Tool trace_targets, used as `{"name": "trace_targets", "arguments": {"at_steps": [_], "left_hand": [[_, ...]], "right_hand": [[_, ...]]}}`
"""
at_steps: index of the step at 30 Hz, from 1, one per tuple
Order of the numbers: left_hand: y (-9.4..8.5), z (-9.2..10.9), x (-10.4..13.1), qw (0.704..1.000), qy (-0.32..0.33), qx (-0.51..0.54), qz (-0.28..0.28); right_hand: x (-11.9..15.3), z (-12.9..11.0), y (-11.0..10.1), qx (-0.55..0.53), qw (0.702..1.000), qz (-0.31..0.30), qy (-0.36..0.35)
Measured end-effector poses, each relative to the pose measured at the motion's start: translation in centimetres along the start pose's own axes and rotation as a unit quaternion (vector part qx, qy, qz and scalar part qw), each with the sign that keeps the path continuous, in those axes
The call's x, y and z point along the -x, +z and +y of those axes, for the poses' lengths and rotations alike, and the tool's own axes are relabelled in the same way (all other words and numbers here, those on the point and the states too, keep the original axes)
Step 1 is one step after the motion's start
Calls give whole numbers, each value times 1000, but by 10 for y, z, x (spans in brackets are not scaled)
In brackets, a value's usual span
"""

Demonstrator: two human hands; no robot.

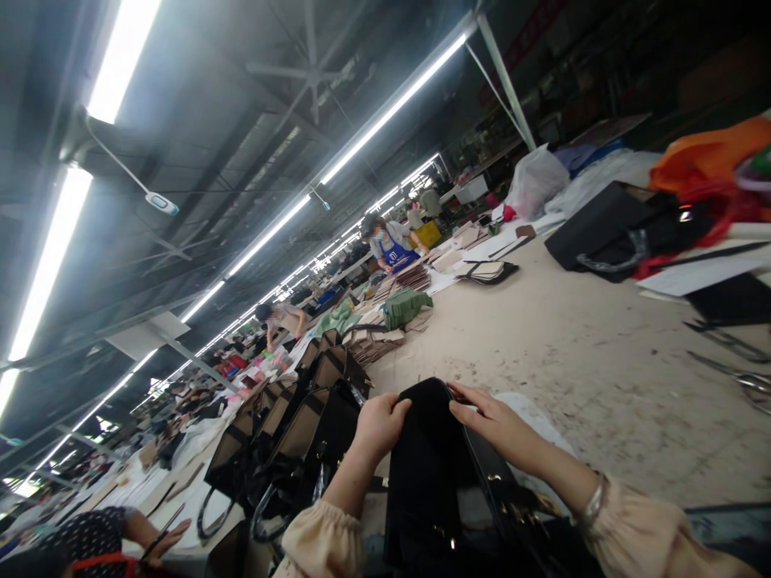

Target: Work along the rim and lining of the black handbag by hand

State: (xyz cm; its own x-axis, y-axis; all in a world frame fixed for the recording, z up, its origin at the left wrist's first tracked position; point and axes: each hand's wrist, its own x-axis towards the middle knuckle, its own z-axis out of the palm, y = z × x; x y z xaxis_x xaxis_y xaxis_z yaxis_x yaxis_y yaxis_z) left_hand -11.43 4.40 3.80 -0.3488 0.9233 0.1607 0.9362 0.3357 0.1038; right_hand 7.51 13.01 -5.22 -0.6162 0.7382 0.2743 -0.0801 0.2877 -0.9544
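Note:
A black bag [430,457] with small gold-coloured metal fittings stands at the table's near edge, between my two hands. My left hand [384,421] grips its upper left edge, thumb on the black face and fingers curled behind it. On the upper right edge, my right hand [491,421] holds the bag with the thumb on the near side and the fingers stretched along the rim. More black bags with brown insides [325,425] stand packed together just left of my left hand.
Scissors [752,384] and a dark bag with a chain [602,229] lie right on the worktable [578,345]. Stacked brown pieces [373,343] and green pieces [405,308] sit beyond the bags. At lower left a person's hand [165,536] rests on the table; other people work farther back.

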Motion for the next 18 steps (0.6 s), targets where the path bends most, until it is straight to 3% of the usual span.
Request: {"name": "trace_targets", "arguments": {"at_steps": [5, 13, 18], "left_hand": [[3, -5, -3, 997, 13, 80, 19], [7, -2, -10, 993, 0, 98, 63], [9, -4, -6, 989, -4, 143, 41]], "right_hand": [[0, 1, 0, 1, 1000, -12, 6], [0, 6, 0, 40, 999, -4, -7], [0, 8, 0, 35, 999, -9, 2]]}}
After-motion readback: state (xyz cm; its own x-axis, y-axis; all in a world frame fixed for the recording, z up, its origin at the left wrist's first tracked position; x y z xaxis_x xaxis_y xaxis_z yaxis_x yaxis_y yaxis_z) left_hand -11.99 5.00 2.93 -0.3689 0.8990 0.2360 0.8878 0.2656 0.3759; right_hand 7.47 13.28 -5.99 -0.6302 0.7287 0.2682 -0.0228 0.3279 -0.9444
